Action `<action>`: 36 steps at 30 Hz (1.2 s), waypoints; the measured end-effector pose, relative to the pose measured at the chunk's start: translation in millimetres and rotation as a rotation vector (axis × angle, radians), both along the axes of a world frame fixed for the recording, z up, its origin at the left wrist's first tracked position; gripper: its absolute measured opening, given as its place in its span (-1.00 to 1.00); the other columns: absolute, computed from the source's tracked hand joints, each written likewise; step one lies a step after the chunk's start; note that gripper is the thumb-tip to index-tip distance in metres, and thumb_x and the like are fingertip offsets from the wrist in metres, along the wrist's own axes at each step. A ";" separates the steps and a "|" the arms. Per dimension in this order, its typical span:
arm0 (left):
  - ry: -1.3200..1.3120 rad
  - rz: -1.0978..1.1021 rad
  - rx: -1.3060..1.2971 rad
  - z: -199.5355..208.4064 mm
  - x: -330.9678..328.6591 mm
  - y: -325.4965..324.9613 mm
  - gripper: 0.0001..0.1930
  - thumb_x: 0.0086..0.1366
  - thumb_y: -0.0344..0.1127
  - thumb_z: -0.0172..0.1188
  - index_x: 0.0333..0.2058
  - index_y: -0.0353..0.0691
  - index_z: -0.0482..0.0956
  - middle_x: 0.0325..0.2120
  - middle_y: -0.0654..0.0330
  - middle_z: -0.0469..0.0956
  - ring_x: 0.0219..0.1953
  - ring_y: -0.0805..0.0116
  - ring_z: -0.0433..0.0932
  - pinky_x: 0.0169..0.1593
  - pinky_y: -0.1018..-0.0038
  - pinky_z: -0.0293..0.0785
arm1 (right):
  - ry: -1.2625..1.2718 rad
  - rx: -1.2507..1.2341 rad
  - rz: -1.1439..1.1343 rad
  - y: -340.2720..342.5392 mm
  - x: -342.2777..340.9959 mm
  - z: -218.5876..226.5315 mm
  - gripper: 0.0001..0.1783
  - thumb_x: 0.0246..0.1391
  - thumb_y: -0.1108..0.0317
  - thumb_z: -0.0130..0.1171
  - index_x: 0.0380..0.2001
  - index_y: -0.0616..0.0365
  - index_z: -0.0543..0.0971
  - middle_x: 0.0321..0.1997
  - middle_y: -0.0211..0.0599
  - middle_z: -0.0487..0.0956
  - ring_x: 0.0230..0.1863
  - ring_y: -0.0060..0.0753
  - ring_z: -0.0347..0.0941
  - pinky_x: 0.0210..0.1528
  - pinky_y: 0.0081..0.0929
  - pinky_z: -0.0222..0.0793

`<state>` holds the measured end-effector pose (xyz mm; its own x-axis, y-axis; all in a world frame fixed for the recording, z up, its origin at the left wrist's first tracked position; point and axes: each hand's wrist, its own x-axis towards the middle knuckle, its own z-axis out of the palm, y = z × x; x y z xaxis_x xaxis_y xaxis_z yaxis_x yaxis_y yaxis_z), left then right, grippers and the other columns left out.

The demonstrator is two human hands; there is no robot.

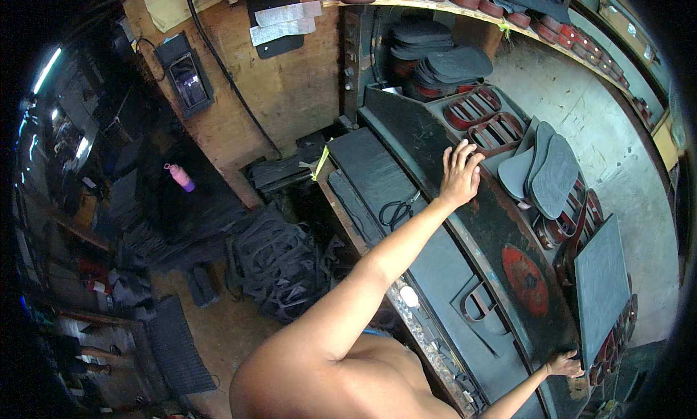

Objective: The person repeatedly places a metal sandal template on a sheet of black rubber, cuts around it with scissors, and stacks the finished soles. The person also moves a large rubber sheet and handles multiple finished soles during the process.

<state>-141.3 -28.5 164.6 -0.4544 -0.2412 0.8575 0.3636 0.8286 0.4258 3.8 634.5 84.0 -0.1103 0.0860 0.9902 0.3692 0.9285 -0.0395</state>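
My left hand (459, 175) rests with spread fingers on the dark green beam (488, 226) of a press-like machine, just beside red-rimmed cutting dies (496, 131). Toward the lower right, my right hand (565, 364) lies on the machine's far right end, by the lower corner of a grey rectangular sheet (602, 292). Its fingers look stretched out, though partly unclear. Below the beam, a sole-shaped metal cutting die (478, 303) sits on a dark grey sheet (441, 270). Black-handled scissors (396, 213) lie near my left forearm.
Grey sole-shaped pieces (550, 173) are stacked on the machine top, with more stacks (454, 64) behind. A curved shelf (435, 6) holds several red dies. Dark offcut strips (272, 263) pile up at left. A phone (187, 80) hangs on the wooden panel; a pink-purple bottle (180, 178) stands beyond.
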 end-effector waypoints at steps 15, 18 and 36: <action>-0.557 -0.485 0.519 -139.8 225.5 14.6 -0.63 0.56 -0.25 -0.06 0.20 -0.34 0.28 -0.10 -0.03 0.53 -0.09 0.14 0.62 0.01 0.20 0.53 | -0.659 -0.787 0.864 -167.7 165.3 8.1 -0.74 0.36 0.37 0.07 -0.03 0.36 0.53 -0.07 -0.08 0.58 -0.02 -0.17 0.48 0.19 -0.20 0.36; -0.774 -0.409 0.234 -168.9 280.9 14.8 -0.70 0.46 -0.32 0.01 0.10 -0.23 0.39 -0.14 0.00 0.58 -0.02 0.01 0.59 0.06 0.14 0.49 | -1.028 -1.140 0.874 -249.8 226.0 -38.2 -0.54 0.13 0.40 0.29 0.11 0.27 0.54 -0.05 -0.10 0.61 0.03 -0.12 0.52 0.25 -0.20 0.33; -0.706 -0.433 -0.186 -155.2 301.5 21.1 -0.84 0.34 -0.32 0.11 -0.16 -0.22 0.54 -0.20 0.00 0.55 0.00 -0.05 0.49 0.18 0.06 0.31 | -1.205 -0.684 0.603 -334.9 259.1 -67.4 -0.34 -0.26 0.14 0.62 -0.02 0.09 0.64 0.02 -0.08 0.50 0.10 0.08 0.38 0.25 0.03 0.23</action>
<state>160.2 -7.4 9.4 -0.9176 0.1946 0.3467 0.3654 0.7563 0.5426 262.9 299.6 16.6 -0.9892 0.1267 0.0732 0.0772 0.8769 -0.4744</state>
